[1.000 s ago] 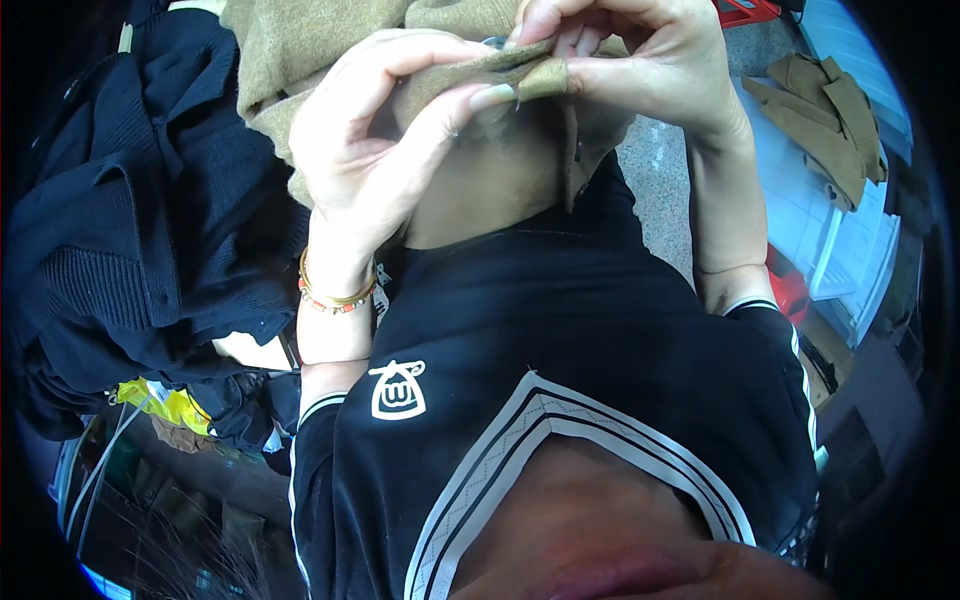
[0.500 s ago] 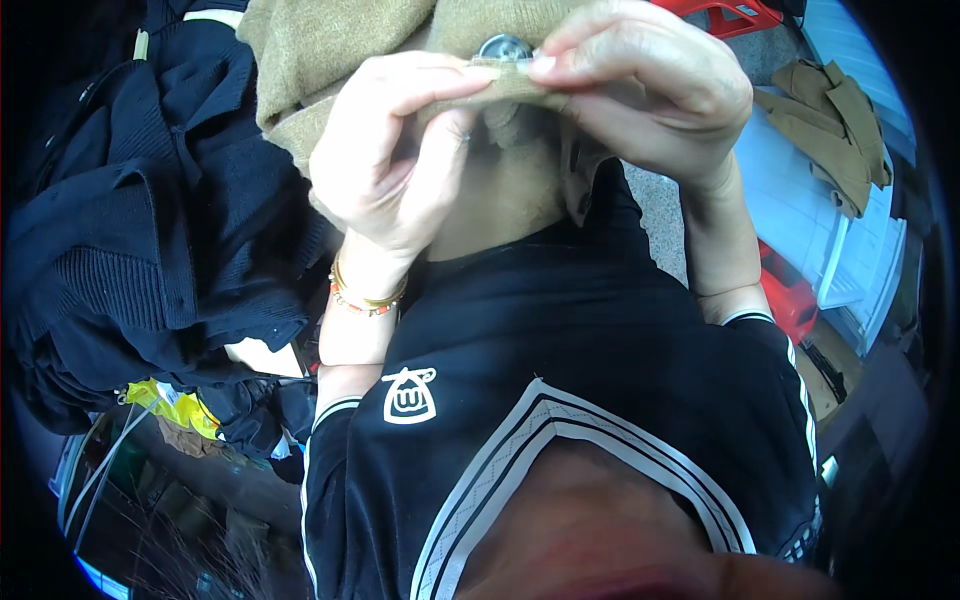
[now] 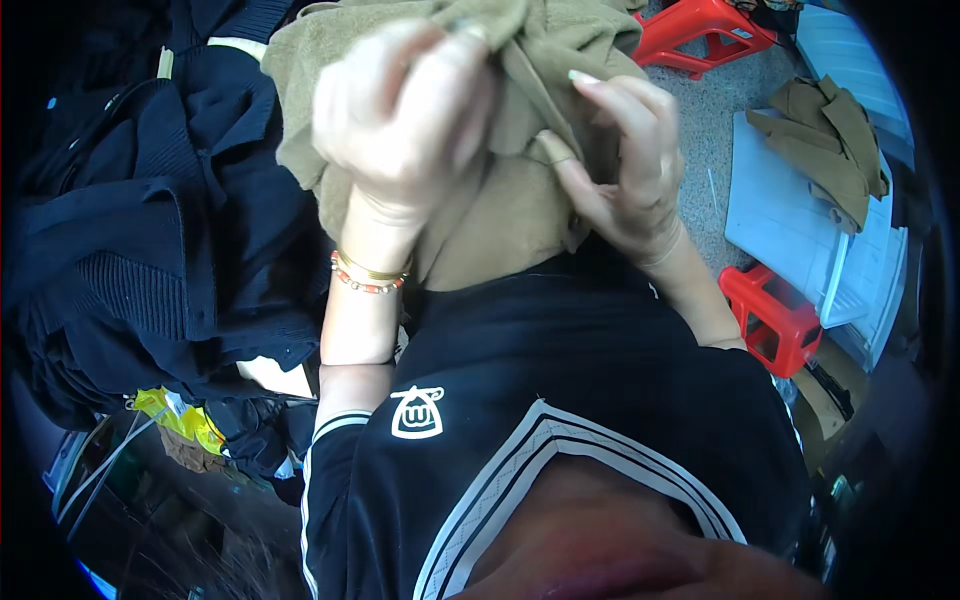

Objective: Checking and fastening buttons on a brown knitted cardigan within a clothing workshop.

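A tan knit garment (image 3: 500,225) lies bunched over my lap and fills the upper middle of the view. My left hand (image 3: 400,110), smeared by motion, is closed on a fold of it near the top. To the right, my right hand (image 3: 630,165) has its index finger and thumb spread apart. Its thumb tip lies against an edge of the cloth, and its other fingers are loosely bent above the garment's right side. The dark round button is not visible now.
Dark navy ribbed knitwear (image 3: 130,240) is heaped on my left. At the right, a brown garment piece (image 3: 825,140) rests on a pale blue plastic surface (image 3: 765,215). Red stools (image 3: 770,320) stand nearby, and a yellow bag (image 3: 180,415) lies at lower left.
Both hands have come apart from their pinch at the button on the cloth's edge. My right hand has moved down and left and spread its fingers; the cloth has dropped into looser folds.
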Demonstrator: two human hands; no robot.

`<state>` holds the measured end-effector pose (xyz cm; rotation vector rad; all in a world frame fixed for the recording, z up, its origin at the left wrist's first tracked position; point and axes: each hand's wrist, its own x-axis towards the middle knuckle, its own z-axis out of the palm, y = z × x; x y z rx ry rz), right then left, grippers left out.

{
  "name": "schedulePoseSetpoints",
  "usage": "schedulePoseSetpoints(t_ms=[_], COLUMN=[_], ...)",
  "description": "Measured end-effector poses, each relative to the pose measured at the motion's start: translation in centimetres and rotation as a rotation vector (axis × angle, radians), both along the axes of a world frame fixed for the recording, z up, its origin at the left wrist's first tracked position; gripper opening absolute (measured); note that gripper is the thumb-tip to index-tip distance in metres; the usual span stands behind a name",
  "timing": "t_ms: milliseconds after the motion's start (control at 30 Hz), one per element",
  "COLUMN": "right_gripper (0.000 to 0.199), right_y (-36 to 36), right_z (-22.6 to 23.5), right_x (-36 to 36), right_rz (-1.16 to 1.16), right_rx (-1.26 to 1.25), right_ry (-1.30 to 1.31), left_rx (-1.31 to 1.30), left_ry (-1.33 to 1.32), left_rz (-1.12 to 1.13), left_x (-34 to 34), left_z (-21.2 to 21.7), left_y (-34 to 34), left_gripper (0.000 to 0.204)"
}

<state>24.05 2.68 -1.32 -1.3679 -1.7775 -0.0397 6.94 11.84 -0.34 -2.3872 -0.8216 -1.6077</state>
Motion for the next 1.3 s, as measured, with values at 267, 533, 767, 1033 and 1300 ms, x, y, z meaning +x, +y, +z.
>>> schedulePoseSetpoints(t_ms=[267,533,767,1033,1300], right_gripper=[0.015,0.019,0.022,0.022,0.028], right_y=[-0.4,0.8,0.3,-0.1,-1.9], right_z=[0.6,3.5,7.0,8.8,8.4], right_x=[5.1,6.4,7.7,5.5,-0.6], right_rz=[0.109,0.128,0.199,0.331,0.613], right_rx=[-0.318,-0.057,0.235,0.164,-0.202], right_ry=[0.518,0.501,-0.049,-0.312,-0.213], left_rx=[-0.749,-1.298,-1.317,-1.33,-1.22], left_ry=[0.074,-0.395,-0.379,-0.503,-0.445], left_rz=[-0.106,-0.229,-0.258,-0.287,-0.429], left_x=[-4.7,-9.3,-9.1,-10.4,-3.9], left_z=[1.3,3.1,4.3,5.2,5.2], left_y=[0.0,-3.2,-5.3,-6.6,-7.9], left_gripper=[0.028,0.011,0.009,0.01,0.017])
